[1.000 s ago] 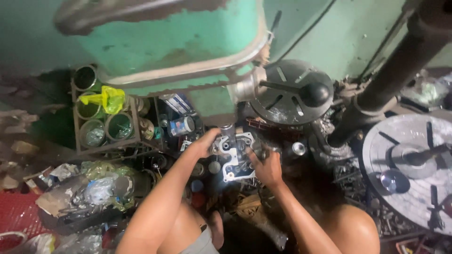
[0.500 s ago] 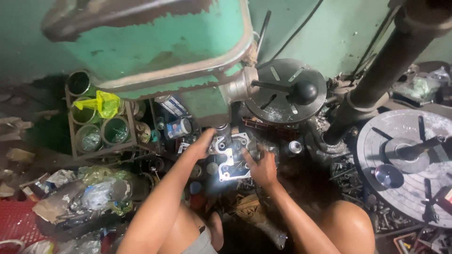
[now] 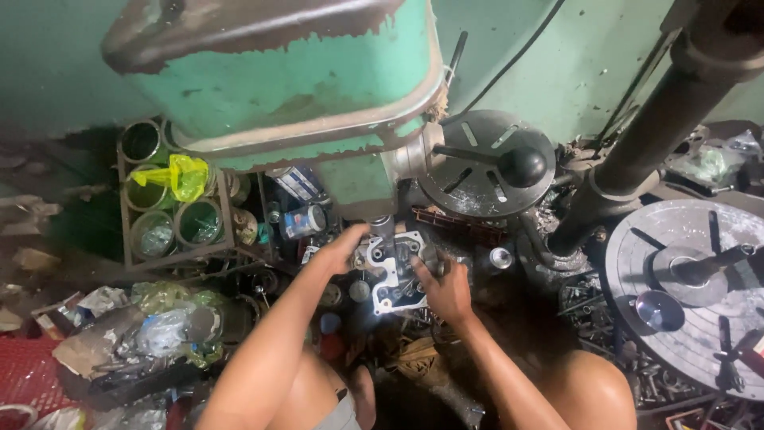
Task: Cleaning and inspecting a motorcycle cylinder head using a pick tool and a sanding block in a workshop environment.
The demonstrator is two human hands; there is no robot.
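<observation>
A pale metal engine part (image 3: pixel 394 275) with several round holes lies under the green drill press head (image 3: pixel 302 87). My left hand (image 3: pixel 344 248) rests on its upper left edge, fingers curled over it. My right hand (image 3: pixel 446 291) grips its right side. The drill spindle (image 3: pixel 380 227) hangs just above the part, between my hands.
A rack of round tins (image 3: pixel 171 211) with a yellow bag stands at left. Plastic bags and scrap (image 3: pixel 151 326) lie lower left. A slotted round table (image 3: pixel 489 163) with a black knob lever sits behind. A dark column (image 3: pixel 637 151) and a second round plate (image 3: pixel 692 287) are at right.
The view has shifted slightly left and downward. Both hands stay on the metal part, which has barely moved under the spindle.
</observation>
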